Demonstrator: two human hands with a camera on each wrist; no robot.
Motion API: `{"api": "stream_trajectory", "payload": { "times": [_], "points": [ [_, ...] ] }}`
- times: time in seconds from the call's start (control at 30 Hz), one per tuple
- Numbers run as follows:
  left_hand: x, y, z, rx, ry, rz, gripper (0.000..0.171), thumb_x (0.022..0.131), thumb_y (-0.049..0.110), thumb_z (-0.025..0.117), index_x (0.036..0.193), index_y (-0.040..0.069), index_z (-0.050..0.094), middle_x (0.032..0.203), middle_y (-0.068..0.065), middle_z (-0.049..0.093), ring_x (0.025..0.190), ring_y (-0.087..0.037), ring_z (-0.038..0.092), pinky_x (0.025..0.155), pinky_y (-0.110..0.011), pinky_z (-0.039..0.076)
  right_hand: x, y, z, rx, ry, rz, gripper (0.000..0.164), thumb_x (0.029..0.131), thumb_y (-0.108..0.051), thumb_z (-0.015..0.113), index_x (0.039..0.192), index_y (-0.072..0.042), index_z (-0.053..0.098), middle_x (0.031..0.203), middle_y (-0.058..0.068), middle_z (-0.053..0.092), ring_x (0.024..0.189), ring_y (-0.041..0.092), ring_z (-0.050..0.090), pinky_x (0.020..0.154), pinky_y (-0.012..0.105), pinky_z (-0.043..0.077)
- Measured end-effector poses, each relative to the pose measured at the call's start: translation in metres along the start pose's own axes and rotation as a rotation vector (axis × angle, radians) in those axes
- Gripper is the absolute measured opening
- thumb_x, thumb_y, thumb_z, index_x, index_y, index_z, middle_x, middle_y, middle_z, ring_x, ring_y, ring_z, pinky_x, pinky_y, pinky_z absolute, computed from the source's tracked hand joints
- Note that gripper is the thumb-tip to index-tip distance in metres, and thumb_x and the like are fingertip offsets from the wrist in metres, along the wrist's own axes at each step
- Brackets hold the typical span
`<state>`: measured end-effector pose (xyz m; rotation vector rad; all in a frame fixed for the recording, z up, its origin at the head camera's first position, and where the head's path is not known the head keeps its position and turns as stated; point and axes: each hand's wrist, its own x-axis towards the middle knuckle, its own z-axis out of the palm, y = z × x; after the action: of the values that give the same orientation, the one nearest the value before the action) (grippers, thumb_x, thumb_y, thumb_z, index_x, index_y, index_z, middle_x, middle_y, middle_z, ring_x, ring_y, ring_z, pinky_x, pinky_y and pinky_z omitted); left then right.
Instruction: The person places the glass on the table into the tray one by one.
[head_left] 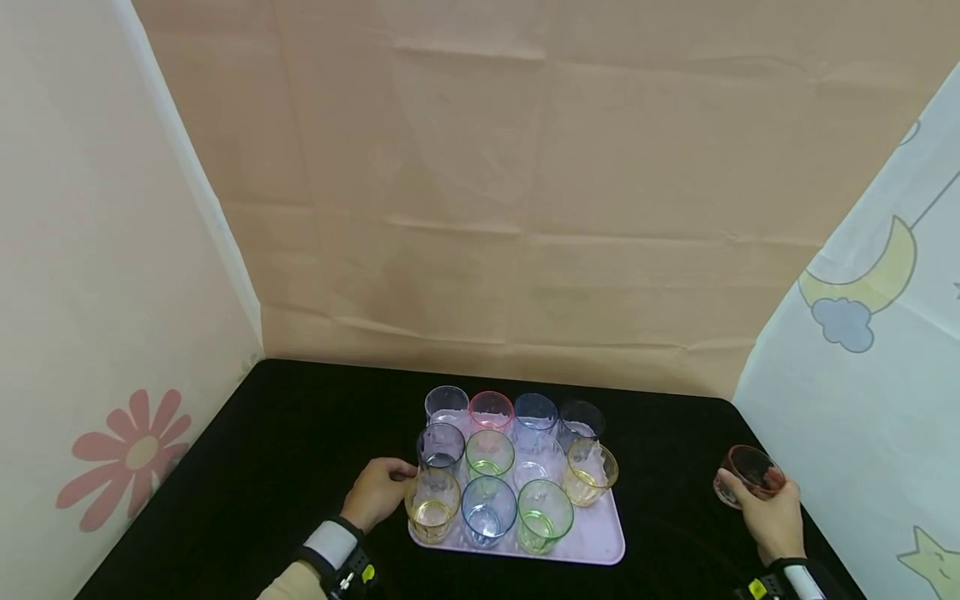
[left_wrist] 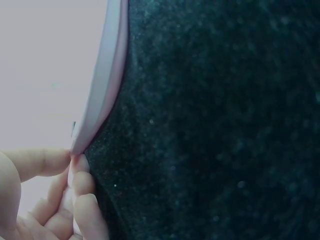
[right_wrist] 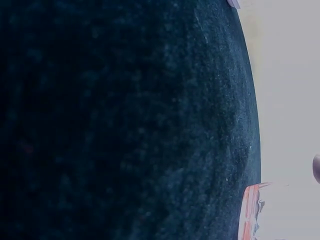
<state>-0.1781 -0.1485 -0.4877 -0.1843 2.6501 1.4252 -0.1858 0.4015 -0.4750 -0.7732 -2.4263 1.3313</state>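
My left hand [head_left: 375, 493] is at the left edge of a pale pink tray [head_left: 600, 540]. In the left wrist view, thumb and fingers pinch the tray's rim [left_wrist: 104, 75]. Close to that hand stands a yellow-tinted glass [head_left: 432, 512], with a blue glass [head_left: 489, 518] and a green glass [head_left: 545, 521] beside it in the front row. Far to the right, my right hand [head_left: 776, 518] grips a reddish glass [head_left: 742, 467], thumb on the near side. Only a sliver of this glass [right_wrist: 248, 215] shows in the right wrist view.
Behind the front row, several more tinted glasses stand upright on the tray, among them a red one [head_left: 491, 408] and a yellowish one [head_left: 590, 473]. A black cloth [head_left: 330, 417] covers the table. Paper walls stand at left, back [head_left: 525, 208] and right [head_left: 885, 400].
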Motion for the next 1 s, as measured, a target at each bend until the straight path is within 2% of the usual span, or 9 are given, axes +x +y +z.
{"api": "stream_trajectory", "payload": {
  "times": [0.07, 0.13, 0.37, 0.43, 0.5, 0.63, 0.73, 0.83, 1.0],
  "points": [
    [0.000, 0.000, 0.000, -0.001, -0.002, -0.004, 0.021, 0.087, 0.023, 0.077, 0.102, 0.008, 0.075, 0.094, -0.003, 0.070, 0.088, -0.023, 0.064, 0.074, -0.047, 0.051, 0.001, 0.000, 0.000, 0.004, -0.004, -0.001, 0.091, 0.096, -0.037, 0.070, 0.152, 0.014, 0.021, 0.146, 0.038, 0.037, 0.119, 0.037, 0.050, 0.059, 0.004, 0.033],
    [0.000, 0.000, 0.000, -0.002, -0.003, -0.007, 0.021, 0.087, 0.023, 0.077, 0.102, 0.008, 0.075, 0.094, -0.003, 0.070, 0.088, -0.023, 0.064, 0.075, -0.047, 0.051, -0.001, 0.000, -0.001, 0.007, -0.005, 0.014, 0.093, 0.096, -0.039, 0.068, 0.153, 0.014, 0.018, 0.148, 0.039, 0.034, 0.121, 0.039, 0.049, 0.074, 0.012, 0.048],
    [0.000, 0.001, -0.001, -0.005, -0.007, -0.014, 0.020, 0.087, 0.022, 0.077, 0.101, 0.008, 0.075, 0.094, -0.004, 0.069, 0.088, -0.023, 0.063, 0.075, -0.047, 0.051, -0.008, -0.005, 0.002, 0.002, -0.019, 0.049, 0.098, 0.096, -0.045, 0.066, 0.154, 0.012, 0.012, 0.150, 0.039, 0.026, 0.132, 0.048, 0.040, 0.071, 0.015, 0.051],
    [0.000, 0.000, -0.001, -0.006, -0.009, -0.013, 0.020, 0.087, 0.022, 0.076, 0.101, 0.008, 0.075, 0.094, -0.003, 0.069, 0.088, -0.023, 0.063, 0.075, -0.047, 0.051, -0.013, -0.010, 0.003, 0.004, -0.040, 0.035, 0.099, 0.096, -0.045, 0.066, 0.155, 0.011, 0.010, 0.153, 0.038, 0.024, 0.135, 0.048, 0.038, 0.093, 0.030, 0.054],
    [0.000, 0.001, -0.001, -0.010, -0.012, -0.015, 0.020, 0.088, 0.022, 0.076, 0.102, 0.008, 0.074, 0.095, -0.004, 0.069, 0.088, -0.023, 0.063, 0.075, -0.047, 0.051, -0.018, -0.016, 0.006, 0.006, -0.063, 0.022, 0.100, 0.096, -0.045, 0.067, 0.157, 0.009, 0.008, 0.157, 0.036, 0.023, 0.138, 0.046, 0.037, 0.109, 0.047, 0.043],
    [0.000, 0.001, 0.000, -0.014, -0.015, -0.012, 0.021, 0.088, 0.021, 0.076, 0.103, 0.007, 0.074, 0.095, -0.004, 0.069, 0.088, -0.023, 0.063, 0.075, -0.047, 0.051, -0.031, -0.029, 0.011, 0.006, -0.103, -0.019, 0.099, 0.096, -0.046, 0.066, 0.157, 0.007, 0.008, 0.157, 0.034, 0.025, 0.136, 0.044, 0.038, 0.090, 0.020, 0.053],
    [0.000, 0.000, 0.000, -0.015, -0.016, -0.015, 0.020, 0.088, 0.021, 0.076, 0.103, 0.007, 0.074, 0.095, -0.004, 0.069, 0.088, -0.023, 0.063, 0.075, -0.046, 0.051, -0.045, -0.038, 0.014, -0.002, -0.147, -0.063, 0.099, 0.096, -0.046, 0.067, 0.157, 0.007, 0.009, 0.154, 0.034, 0.028, 0.132, 0.042, 0.041, 0.064, 0.003, 0.039],
    [-0.001, 0.000, -0.001, -0.016, -0.014, -0.015, 0.020, 0.088, 0.021, 0.076, 0.103, 0.006, 0.074, 0.095, -0.004, 0.069, 0.089, -0.023, 0.063, 0.075, -0.047, 0.051, -0.060, -0.045, 0.016, -0.019, -0.207, -0.121, 0.098, 0.096, -0.044, 0.068, 0.157, 0.007, 0.010, 0.152, 0.033, 0.031, 0.127, 0.033, 0.047, 0.067, 0.003, 0.040],
    [-0.001, 0.001, -0.001, -0.013, -0.010, -0.014, 0.020, 0.088, 0.021, 0.076, 0.102, 0.006, 0.075, 0.096, -0.005, 0.069, 0.090, -0.024, 0.064, 0.077, -0.049, 0.051, -0.083, -0.050, 0.023, -0.030, -0.279, -0.228, 0.087, 0.095, -0.035, 0.072, 0.153, 0.007, 0.022, 0.144, 0.031, 0.043, 0.102, -0.010, 0.050, 0.074, 0.003, 0.042]
  ]
}}
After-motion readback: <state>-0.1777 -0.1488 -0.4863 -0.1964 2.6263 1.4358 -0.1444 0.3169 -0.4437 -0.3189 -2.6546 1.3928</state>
